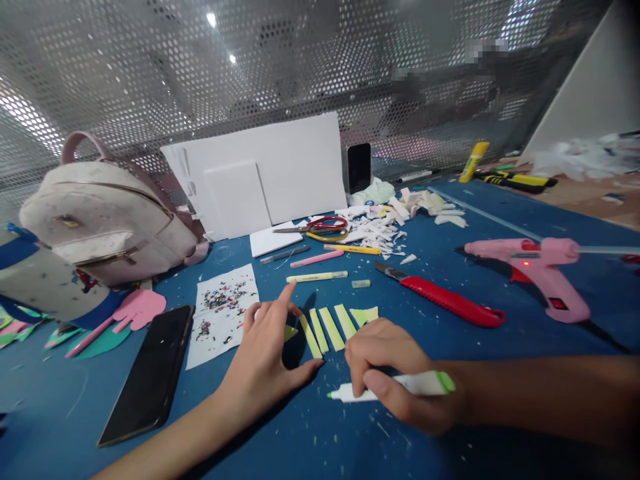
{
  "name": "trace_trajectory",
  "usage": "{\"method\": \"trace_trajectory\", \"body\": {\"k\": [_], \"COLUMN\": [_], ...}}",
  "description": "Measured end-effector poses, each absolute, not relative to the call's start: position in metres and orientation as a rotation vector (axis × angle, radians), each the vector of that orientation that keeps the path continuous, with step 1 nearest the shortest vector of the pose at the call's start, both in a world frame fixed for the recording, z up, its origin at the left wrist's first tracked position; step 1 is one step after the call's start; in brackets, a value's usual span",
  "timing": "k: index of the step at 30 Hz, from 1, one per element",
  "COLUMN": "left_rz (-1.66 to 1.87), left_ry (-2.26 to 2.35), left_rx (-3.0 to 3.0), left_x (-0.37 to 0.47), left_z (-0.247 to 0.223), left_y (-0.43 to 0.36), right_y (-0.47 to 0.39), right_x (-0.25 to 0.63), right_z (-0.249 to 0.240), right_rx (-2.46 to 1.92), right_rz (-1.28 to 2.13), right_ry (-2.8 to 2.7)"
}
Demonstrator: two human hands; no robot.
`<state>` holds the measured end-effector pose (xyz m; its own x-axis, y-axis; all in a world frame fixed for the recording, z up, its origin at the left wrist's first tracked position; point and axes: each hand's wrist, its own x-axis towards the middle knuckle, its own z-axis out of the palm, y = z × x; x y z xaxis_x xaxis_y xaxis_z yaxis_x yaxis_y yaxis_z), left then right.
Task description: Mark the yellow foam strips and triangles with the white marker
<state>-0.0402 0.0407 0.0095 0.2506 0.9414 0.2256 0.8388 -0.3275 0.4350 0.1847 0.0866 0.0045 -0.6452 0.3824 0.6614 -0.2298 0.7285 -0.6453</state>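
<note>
My right hand (400, 373) grips a white marker (423, 383) with a light green tip and end; the tip is uncapped, points left and sits just above or on the blue table. My left hand (267, 340) rests on the table with fingers spread. Between its thumb and fingers lies a yellow-green strip (312, 337), whose lower end the thumb touches. More yellow-green strips (332, 328) lie side by side to the right, along with a notched piece (364, 315). Another small piece (289, 332) is partly hidden beneath the left hand. A green marker cap (361, 284) lies behind the strips.
Pens, including a yellow one (320, 277), scissors (325, 230) and white scraps (375, 230) lie farther back. On the right are a red utility knife (450, 300) and a pink glue gun (540, 260). A phone (150, 373), beaded paper (223, 310) and a backpack (105, 213) are left.
</note>
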Motion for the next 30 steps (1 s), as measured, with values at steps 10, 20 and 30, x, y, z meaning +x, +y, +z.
{"method": "trace_trajectory", "body": {"k": [10,20,30], "left_rz": [0.732,0.703,0.763], "left_ry": [1.48,1.377,1.333], "left_rx": [2.233,2.223,2.274], "left_x": [-0.036,-0.039,-0.041], "left_z": [0.005,0.0,-0.006], "left_y": [0.003,-0.008,-0.006], "right_y": [0.098,0.094,0.089], "right_x": [0.188,0.18,0.181], "right_z": [0.006,0.008,0.002], "right_rx": [-0.241,-0.286,0.014], "right_rz": [0.896,0.796,0.836], "right_ry": [-2.101,-2.395,-2.463]}}
